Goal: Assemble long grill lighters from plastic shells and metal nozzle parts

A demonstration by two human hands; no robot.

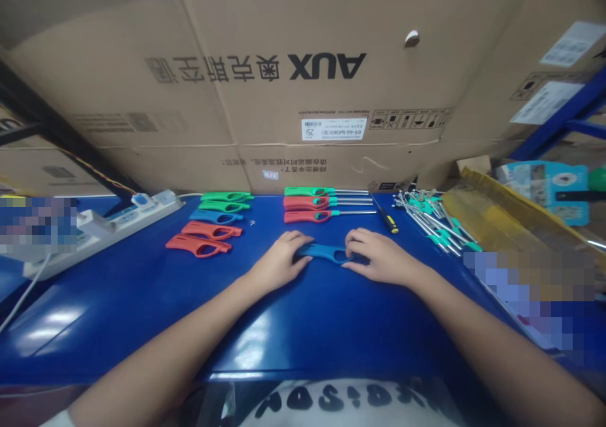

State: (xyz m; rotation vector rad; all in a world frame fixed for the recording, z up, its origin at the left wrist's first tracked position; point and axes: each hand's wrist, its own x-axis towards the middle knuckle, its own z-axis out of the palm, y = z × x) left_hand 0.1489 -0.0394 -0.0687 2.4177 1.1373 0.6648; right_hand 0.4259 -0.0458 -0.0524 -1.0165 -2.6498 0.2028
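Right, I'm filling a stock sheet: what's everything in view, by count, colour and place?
Held handle: 1, blue, between hands
Loose handles: 5 (two green, one blue, two red), left
Handles with rods: 3 (one green, two red), centre back
Screwdriver: 1, yellow and black, centre-right back
Metal rods: uncounted, silver and green, right
Small pieces: uncounted, pale, beside loose handles
Power strip: 1, white, left
Packaging: uncounted, yellow and blue, far right
Cardboard: uncounted, brown, behind
Frame bars: uncounted, blue right, dark left
Tabletop: 1, blue, underneath
Lettered material: 1, black-on-white, bottom edge
Left hand: 1, on handle's left
Right hand: 1, on handle's right
Forearms: 2, bare, below hands
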